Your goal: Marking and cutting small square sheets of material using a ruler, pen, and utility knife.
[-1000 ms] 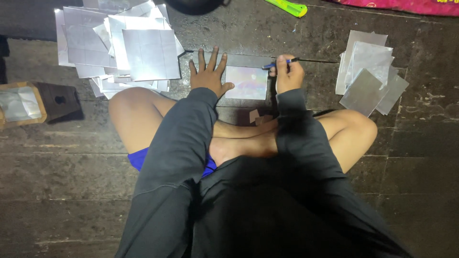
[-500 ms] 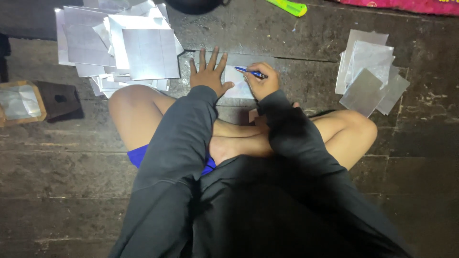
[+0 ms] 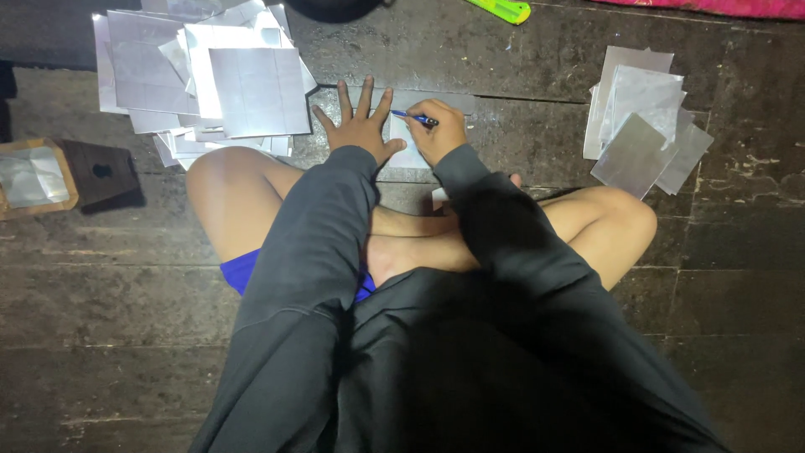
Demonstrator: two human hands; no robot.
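- Brown and shallow, a small tray sits at the far left of the dark wooden floor, with a dark flat block just beside it; we see neither has shifted since the earlier frames.
- Next comes a big loose pile of silvery sheets, fanned out near our left knee and lying as it did before.
- Our left hand lies flat with fingers spread wide, gripping nothing, pressing down the left edge of a single silvery sheet on the floor in front of our crossed legs. It has stayed put through all three frames.
- Our right hand is clenched around a blue pen, the tip touching the sheet close to the left hand's fingers. A second ago this hand was out at the sheet's right edge; half a second ago it had come to the middle; now it sits just beside the left hand, almost touching it.
- A green tool lies at the top edge, well apart from both hands.
- At the far right, a smaller stack of silvery sheets rests near our right knee, unchanged.
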